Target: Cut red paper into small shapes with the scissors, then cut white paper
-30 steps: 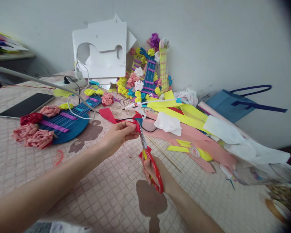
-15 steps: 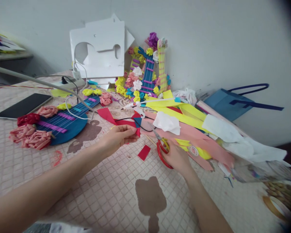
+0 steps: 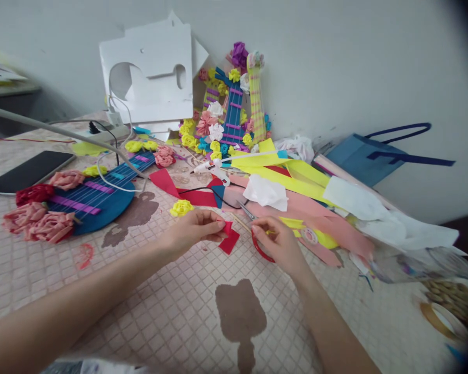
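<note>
My left hand pinches a small red piece between thumb and fingertips. Just below it, a second red rectangle lies on the table, partly overlapped by the held piece. Red-handled scissors are under my right hand, whose fingers are closed about the handles. Their blades point up and left, away from the red pieces. Beyond my left hand are a yellow crepe flower and a longer red strip. A white glue gun lies farther back.
A blue ukulele-shaped craft with flowers lies left, near a dark tablet. Yellow strips, pink sheets and white paper cover the right side. Decorated instruments and white boards lean against the wall.
My left hand has brought its red piece lower, over the loose rectangle, uncovering the yellow flower. My right hand has shifted its fingers over the scissors' handles. The view has moved slightly.
</note>
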The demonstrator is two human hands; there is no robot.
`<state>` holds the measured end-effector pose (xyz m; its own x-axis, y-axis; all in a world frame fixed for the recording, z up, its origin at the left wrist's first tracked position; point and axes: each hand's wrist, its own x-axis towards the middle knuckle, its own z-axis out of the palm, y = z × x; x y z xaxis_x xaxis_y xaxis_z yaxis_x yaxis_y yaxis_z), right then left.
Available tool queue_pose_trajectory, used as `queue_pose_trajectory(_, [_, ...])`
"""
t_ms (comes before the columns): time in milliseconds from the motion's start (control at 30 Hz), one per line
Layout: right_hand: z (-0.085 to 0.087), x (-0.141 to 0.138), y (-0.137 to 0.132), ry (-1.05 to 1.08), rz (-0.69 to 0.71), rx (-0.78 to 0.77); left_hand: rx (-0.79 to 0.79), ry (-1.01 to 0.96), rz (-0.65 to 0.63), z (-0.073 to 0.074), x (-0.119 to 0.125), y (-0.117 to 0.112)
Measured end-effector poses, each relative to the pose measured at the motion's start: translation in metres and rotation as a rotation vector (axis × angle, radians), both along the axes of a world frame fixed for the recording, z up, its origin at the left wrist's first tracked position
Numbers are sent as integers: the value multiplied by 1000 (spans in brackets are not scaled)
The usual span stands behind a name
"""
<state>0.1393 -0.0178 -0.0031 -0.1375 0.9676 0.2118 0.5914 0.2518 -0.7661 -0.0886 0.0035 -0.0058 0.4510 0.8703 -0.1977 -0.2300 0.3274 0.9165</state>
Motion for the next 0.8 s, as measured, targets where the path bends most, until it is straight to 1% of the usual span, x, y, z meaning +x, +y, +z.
queue_pose_trajectory(133, [-3,-25,-9,287,133,-221,34,59,-53,-4,3,-4])
queue_pose_trajectory(233, [-4,-34,-13,383,177,-305,75,94,-99,-6,6,-6])
queue_pose_trajectory(367, [-5,-36,-13,411,168,-322,106,110,-120,-6,10,-9])
queue_pose_trajectory(467, [-9,-37,-13,368,121,-257,69,138,-86,-4,12,-11])
queue_pose_trajectory(533, [-12,-39,-15,324,116,-211,60,173,-60,-3,13,-11])
queue_pose_trajectory(633, [-13,-39,-15,294,112,-202,84,207,-74,-3,13,-10])
queue_pose_trajectory(700, [-13,-38,-13,334,101,-250,92,186,-106,-5,12,-9])
queue_pose_trajectory(800, [-14,-36,-10,469,102,-386,82,107,-128,-8,12,-8])
